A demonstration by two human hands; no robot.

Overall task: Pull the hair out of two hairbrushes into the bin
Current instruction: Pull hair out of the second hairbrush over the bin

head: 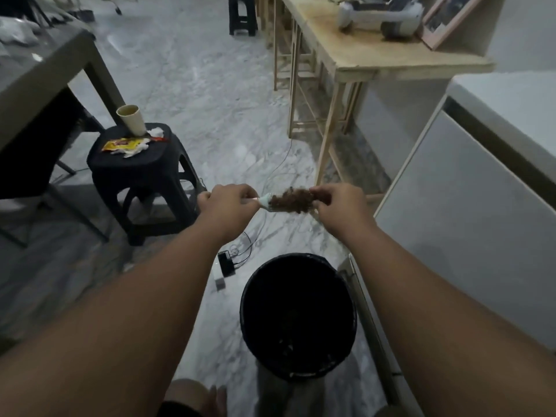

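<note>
- Brown, tangled hair (291,200) is seen packed round the head of a pale hairbrush (264,203), which is held out at arm's length above a grey marbled floor (210,85).
- The hairbrush is held roughly level, with its long axis running left to right. The handle is turned towards the left hand and the hair-covered head towards the right hand.
- The left hand (230,204) is curled closed round the handle, so that almost none of the handle is shown.
- The right hand (338,207) is placed at the right-hand end of the head, with its fingertips pinched into the hair. How much of the clump is caught cannot be told.
- A black bin (244,299) is stood on the floor, below the hands and closer to the person's body, slightly right of centre. Its mouth is uncovered, and its inside is too dark for anything to be made out.
- The hairbrush appears to be held beyond the bin rather than straight over it. Loosened hair would therefore probably need to be drawn back towards the body and lowered, and the right hand is judged the better placed for that.
- No second hairbrush is shown.
- To the left, a black stool (135,167) is seen with a paper cup (131,119) and a yellow wrapper (122,145) on it.
</note>
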